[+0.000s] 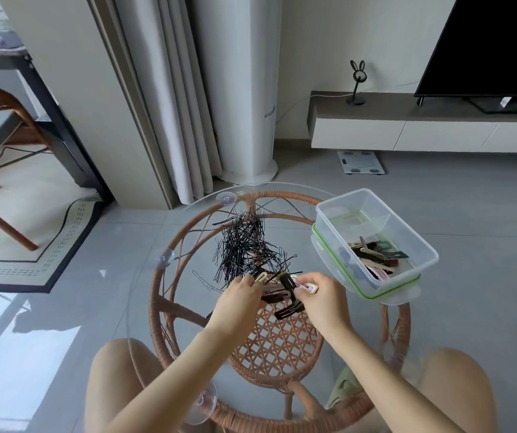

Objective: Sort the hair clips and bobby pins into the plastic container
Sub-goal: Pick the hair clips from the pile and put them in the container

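Both forearms extended; left hand (pixel 241 295), right hand (pixel 320 297) pinching hair clips (pixel 285 292)

One wide-angle camera sits on the person's head and looks forward and steeply down over both forearms onto the round glass bench (pixel 144 245), which fills the lower middle of the view at arm's reach. Its upper part faces across the floor (pixel 469 214) to a curtain (pixel 169 89) and a television (pixel 485 42). The edges bend from the wide lens.
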### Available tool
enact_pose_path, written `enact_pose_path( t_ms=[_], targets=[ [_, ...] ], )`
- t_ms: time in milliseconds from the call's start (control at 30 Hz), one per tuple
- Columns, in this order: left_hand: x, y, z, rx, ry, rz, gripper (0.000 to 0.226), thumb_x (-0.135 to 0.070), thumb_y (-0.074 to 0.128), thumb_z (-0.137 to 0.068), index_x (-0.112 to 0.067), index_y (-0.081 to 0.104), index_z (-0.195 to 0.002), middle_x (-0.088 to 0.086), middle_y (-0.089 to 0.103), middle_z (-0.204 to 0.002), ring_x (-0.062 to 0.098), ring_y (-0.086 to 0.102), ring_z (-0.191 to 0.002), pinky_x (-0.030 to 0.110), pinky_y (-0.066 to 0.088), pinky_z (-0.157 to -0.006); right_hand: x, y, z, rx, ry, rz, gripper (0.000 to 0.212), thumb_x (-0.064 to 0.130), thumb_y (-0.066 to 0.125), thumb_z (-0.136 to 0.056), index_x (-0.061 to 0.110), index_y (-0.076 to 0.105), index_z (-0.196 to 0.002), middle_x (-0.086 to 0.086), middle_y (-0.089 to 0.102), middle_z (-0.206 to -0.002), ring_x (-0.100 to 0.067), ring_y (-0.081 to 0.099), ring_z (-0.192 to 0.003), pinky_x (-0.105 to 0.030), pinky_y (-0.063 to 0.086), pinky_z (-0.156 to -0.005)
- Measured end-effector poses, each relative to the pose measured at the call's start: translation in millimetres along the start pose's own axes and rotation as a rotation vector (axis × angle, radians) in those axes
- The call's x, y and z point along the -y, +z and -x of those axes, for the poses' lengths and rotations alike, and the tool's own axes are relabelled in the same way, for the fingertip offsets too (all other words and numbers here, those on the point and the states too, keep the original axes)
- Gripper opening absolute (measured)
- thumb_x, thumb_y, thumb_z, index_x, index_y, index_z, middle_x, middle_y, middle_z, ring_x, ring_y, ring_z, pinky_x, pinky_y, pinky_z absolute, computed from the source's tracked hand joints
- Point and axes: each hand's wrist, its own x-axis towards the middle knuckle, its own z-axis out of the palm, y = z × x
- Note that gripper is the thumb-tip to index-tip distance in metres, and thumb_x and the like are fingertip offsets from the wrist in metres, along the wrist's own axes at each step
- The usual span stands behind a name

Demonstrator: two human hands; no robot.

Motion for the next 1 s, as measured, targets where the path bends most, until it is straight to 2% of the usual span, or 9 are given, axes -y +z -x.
enact_pose_path(
  t_ms=[167, 300, 467, 633, 767, 833, 867, 933, 1000],
  targets=[
    [12, -3, -2, -0.03, 0.056, -0.054, 0.018, -0.018, 0.043, -0.097, -0.014, 0.054, -0.111, -0.001, 0.053, -0.112, 0.016, 0.046, -0.102, 0.028, 0.046, -0.092, 13, -28, 1, -0.039, -0.004, -0.122, 0.017, 0.007, 0.067, -0.077, 0.01, 0.07, -0.094, -0.002, 0.07, -0.093, -0.01, 0.059, -0.082, -0.013, 0.042, -0.067],
    [7, -24, 1, -0.086, -0.005, 0.081, 0.021, -0.027, 0.042, -0.097, -0.013, 0.058, -0.1, -0.002, 0.06, -0.101, 0.016, 0.053, -0.095, 0.028, 0.046, -0.086, 20, -63, -1, -0.069, 0.002, -0.296, 0.018, 0.008, 0.068, -0.077, 0.02, 0.068, -0.091, 0.008, 0.067, -0.085, -0.004, 0.061, -0.08, -0.017, 0.044, -0.067],
    [-14, -62, -5, -0.068, -0.132, 0.503, 0.015, -0.017, 0.047, -0.095, -0.015, 0.05, -0.081, 0.0, 0.064, -0.07, 0.015, 0.052, -0.053, 0.024, 0.04, -0.048, 0, -130, -35, -0.32, 0.076, -0.466, 0.018, -0.001, 0.068, -0.075, 0.013, 0.067, -0.087, -0.004, 0.065, -0.075, -0.004, 0.055, -0.054, -0.013, 0.042, -0.052],
    [-70, -87, -41, -0.012, -0.054, 0.64, 0.014, -0.017, 0.052, -0.092, -0.018, 0.058, -0.079, -0.004, 0.067, -0.065, 0.014, 0.059, -0.052, 0.029, 0.052, -0.053, -31, -149, -81, -0.319, 0.186, -0.151, 0.014, 0.002, 0.069, -0.07, 0.01, 0.069, -0.081, -0.008, 0.065, -0.08, -0.025, 0.06, -0.07, -0.04, 0.052, -0.075],
    [-132, -78, -90, 0.019, 0.034, 0.539, 0.026, -0.018, 0.05, -0.091, 0.001, 0.065, -0.081, 0.012, 0.072, -0.073, 0.024, 0.064, -0.057, 0.036, 0.057, -0.061, -27, -139, -85, -0.051, 0.17, 0.146, 0.01, 0.011, 0.064, -0.073, 0.014, 0.072, -0.079, 0.0, 0.059, -0.071, -0.028, 0.06, -0.065, -0.031, 0.05, -0.065],
    [-154, -66, -114, 0.032, 0.066, 0.462, 0.03, -0.017, 0.051, -0.091, 0.004, 0.061, -0.071, 0.019, 0.07, -0.072, 0.034, 0.064, -0.066, 0.036, 0.051, -0.055, -22, -136, -81, 0.004, 0.099, 0.29, 0.023, 0.019, 0.051, -0.071, 0.028, 0.052, -0.051, 0.009, 0.043, -0.053, -0.028, 0.05, -0.063, -0.024, 0.039, -0.053],
    [-162, -60, -124, 0.043, 0.077, 0.414, 0.033, -0.017, 0.051, -0.091, 0.001, 0.054, -0.063, 0.017, 0.064, -0.065, 0.035, 0.06, -0.066, 0.033, 0.044, -0.05, -24, -136, -80, -0.016, 0.061, 0.348, 0.029, 0.018, 0.046, -0.073, 0.023, 0.039, -0.045, 0.007, 0.034, -0.048, -0.026, 0.042, -0.062, -0.022, 0.032, -0.049],
    [-170, -52, -138, 0.079, 0.106, 0.299, 0.039, -0.019, 0.052, -0.091, -0.006, 0.042, -0.055, 0.009, 0.051, -0.057, 0.031, 0.05, -0.065, 0.029, 0.033, -0.045, -25, -138, -74, -0.104, 0.021, 0.382, 0.033, 0.006, 0.045, -0.08, 0.018, 0.047, -0.049, 0.002, 0.044, -0.051, -0.029, 0.044, -0.063, -0.027, 0.03, -0.05],
    [-171, -49, -146, 0.134, 0.145, 0.225, 0.032, -0.022, 0.051, -0.092, -0.004, 0.052, -0.066, 0.012, 0.062, -0.074, 0.03, 0.051, -0.071, 0.03, 0.04, -0.056, -27, -143, -68, -0.212, 0.008, 0.363, 0.027, -0.002, 0.046, -0.081, 0.011, 0.068, -0.074, -0.009, 0.066, -0.072, -0.034, 0.057, -0.075, -0.029, 0.038, -0.059]
  ],
)
